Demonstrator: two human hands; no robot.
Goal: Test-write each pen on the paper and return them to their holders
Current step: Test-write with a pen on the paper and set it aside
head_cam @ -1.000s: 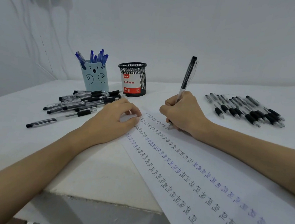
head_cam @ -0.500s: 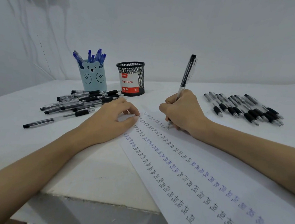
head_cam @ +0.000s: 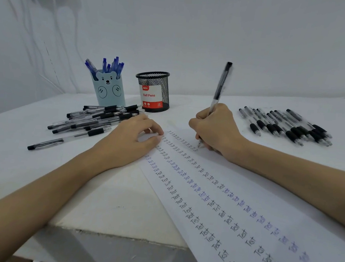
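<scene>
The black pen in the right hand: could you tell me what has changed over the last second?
Hardly anything: the right hand still grips the clear-barrelled black pen, tip on the white paper sheet. The left hand still presses the sheet's corner.

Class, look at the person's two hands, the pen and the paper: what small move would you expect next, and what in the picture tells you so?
Probably finishing the word. The right hand grips the black pen with its tip on the paper at the end of the top row of "Test" marks, while the left hand rests on the sheet's corner. Afterwards, likely lift the pen and set it aside: the mesh holder shows no pens.
</scene>
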